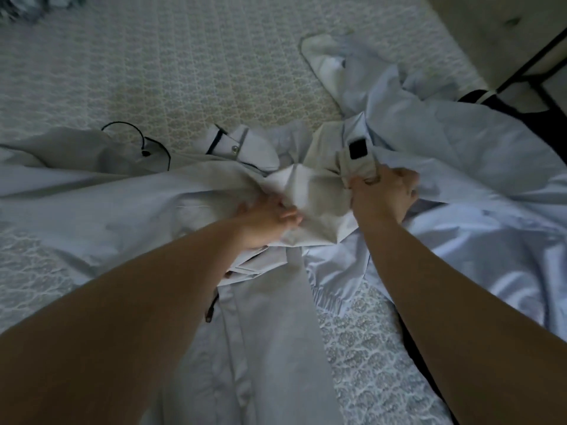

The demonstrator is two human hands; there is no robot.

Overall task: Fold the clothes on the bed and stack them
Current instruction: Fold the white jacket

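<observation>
The left hand (264,222) has its fingertips tucked into the folds of the pale jacket (122,216), so how they lie underneath cannot be told. The right hand (382,196) shows its back and knuckles only; the inner side of its grasp is covered by bunched cloth. The jacket runs off the left, right and bottom edges, and its full outline is lost. A dark garment (497,101) at upper right is mostly buried under the jacket. A blurred, patterned bundle (27,6) is cut off by the top left corner. Both forearms leave the picture at the bottom edge. The bed (184,72) reaches past every edge.
</observation>
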